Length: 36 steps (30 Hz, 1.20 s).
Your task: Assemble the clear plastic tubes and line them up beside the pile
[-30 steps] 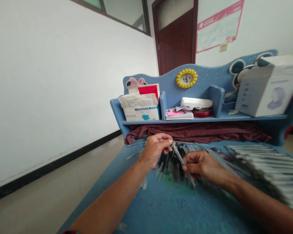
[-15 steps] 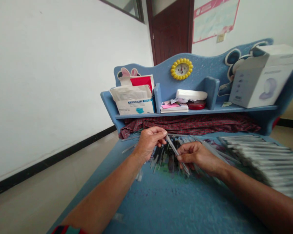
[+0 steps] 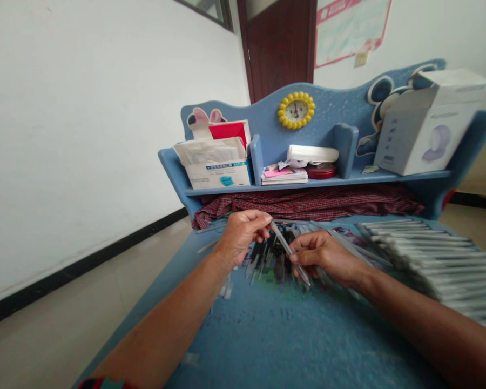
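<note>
My left hand [image 3: 243,233] pinches the upper end of a slim, clear pen [image 3: 281,239] between thumb and fingertips. Farther down the same pen, my right hand [image 3: 326,256] has its thumb and fingers closed on it. The pen slants down to the right, with its lower tip showing below the right fingers. Beneath both hands lies a loose pile of black and clear pen parts [image 3: 263,258], partly hidden by them. To the right is a stack of similar clear pens [image 3: 425,248], lying side by side and somewhat blurred.
The blue table [image 3: 251,335] carries a raised shelf [image 3: 222,190] at its back. On it are an opened mask box [image 3: 214,174], papers [image 3: 283,177], a red round tin [image 3: 322,172] and a tall white carton [image 3: 425,129]. Checked cloth [image 3: 308,201] is tucked underneath.
The view has shifted slightly, so everything sits a little further left and higher. Both hands keep their hold on the pen in nearly the same pose.
</note>
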### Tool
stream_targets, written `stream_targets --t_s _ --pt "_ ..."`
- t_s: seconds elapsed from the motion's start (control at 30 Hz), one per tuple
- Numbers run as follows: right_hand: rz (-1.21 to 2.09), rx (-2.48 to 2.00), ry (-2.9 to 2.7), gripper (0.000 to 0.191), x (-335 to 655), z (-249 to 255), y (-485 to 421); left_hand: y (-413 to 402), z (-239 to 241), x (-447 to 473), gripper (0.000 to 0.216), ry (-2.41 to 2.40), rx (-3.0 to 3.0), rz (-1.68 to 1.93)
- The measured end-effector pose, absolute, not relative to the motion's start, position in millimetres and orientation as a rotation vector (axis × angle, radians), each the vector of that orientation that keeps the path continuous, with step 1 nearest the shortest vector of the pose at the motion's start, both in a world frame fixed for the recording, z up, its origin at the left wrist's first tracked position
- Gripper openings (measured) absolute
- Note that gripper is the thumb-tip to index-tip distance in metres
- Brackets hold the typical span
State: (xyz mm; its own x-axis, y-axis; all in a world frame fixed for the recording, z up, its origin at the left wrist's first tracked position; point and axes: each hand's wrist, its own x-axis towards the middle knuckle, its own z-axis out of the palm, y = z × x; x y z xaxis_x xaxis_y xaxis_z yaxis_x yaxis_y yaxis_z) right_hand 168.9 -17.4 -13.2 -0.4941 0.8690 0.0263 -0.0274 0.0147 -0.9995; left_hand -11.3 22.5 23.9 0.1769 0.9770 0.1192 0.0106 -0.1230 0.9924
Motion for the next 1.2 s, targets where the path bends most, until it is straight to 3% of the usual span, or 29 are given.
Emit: stream_targets --t_s 0.57,1.2 --pt "1.924 -0.615 -1.306 0.022 168.9 -18.8 -14.8 24.4 22.4 -10.6 0.017 0.964 1.273 1.124" --pt "1.994 -0.583 -1.199 0.021 168.6 -18.1 -13.3 29.7 16.5 -13.1 0.014 1.028 1.187 1.032"
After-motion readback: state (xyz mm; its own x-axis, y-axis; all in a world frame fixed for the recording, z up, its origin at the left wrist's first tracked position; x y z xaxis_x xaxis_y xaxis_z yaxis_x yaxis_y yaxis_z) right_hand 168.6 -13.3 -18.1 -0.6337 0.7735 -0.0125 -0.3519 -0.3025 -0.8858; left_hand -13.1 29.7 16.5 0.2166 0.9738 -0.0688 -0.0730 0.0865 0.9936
